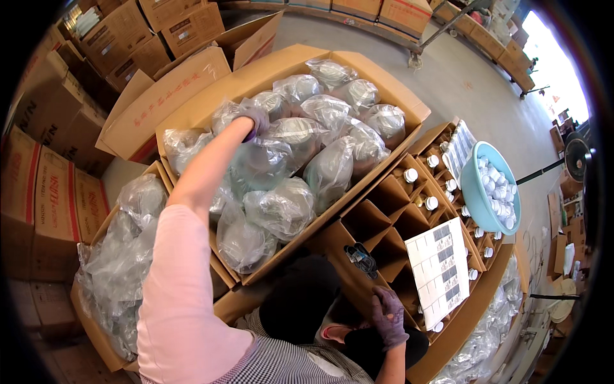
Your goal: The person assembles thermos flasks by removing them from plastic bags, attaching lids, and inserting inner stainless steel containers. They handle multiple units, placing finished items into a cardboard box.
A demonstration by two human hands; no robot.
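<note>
My left hand [254, 119], in a purple glove, reaches out over a large open cardboard box [192, 115] and grips one of the several clear plastic bags [281, 211] of pale round items that fill it. My right hand [389, 315], also gloved, rests low on the near edge of a second cardboard box with cardboard dividers [377, 211]. Some of its cells hold white-capped bottles [410, 175]. I cannot tell whether the right hand holds anything.
A teal bowl [476, 198] of small white caps sits on the divided box beside a white label sheet [441, 269]. A box of empty plastic bags [121, 262] stands at left. Stacked cartons [38, 185] line the left and far side.
</note>
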